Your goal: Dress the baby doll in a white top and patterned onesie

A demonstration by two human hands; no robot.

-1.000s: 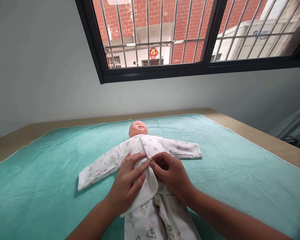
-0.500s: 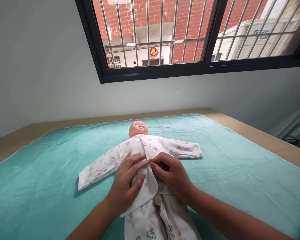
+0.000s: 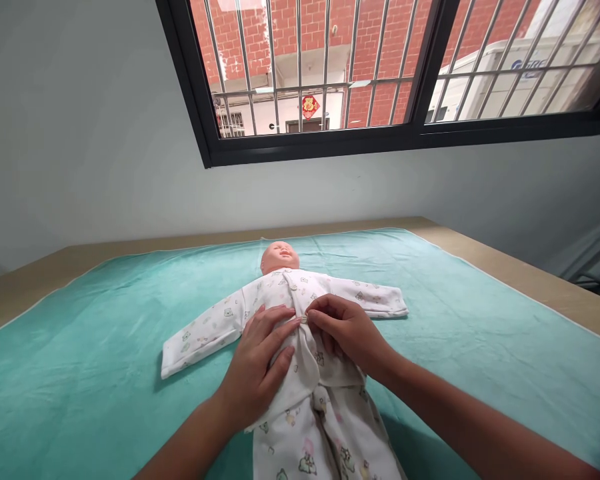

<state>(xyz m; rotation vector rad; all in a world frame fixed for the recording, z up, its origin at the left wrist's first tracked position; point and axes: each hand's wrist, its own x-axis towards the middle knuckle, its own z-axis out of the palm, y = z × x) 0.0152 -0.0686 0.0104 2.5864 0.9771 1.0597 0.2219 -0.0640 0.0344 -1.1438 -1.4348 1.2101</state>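
Observation:
A baby doll (image 3: 279, 256) lies on its back on a teal blanket (image 3: 80, 347), dressed in a white printed romper (image 3: 220, 320) with both sleeves spread out. My left hand (image 3: 260, 363) rests on the doll's belly, fingers pressing the left front flap of the romper. My right hand (image 3: 347, 330) is beside it, thumb and forefinger pinched on the romper's front edge at a small snap (image 3: 303, 319). The two hands meet at the middle of the doll's chest.
The blanket covers a wooden table (image 3: 530, 280) that stands against a grey wall. Above is a black-framed barred window (image 3: 380, 73) looking onto a red brick building. A dark metal frame shows at the far right edge.
My right hand has shifted slightly up the romper's front edge, and its fingers have closed tighter at the snap. The view has drifted a little; my left hand stays on the belly.

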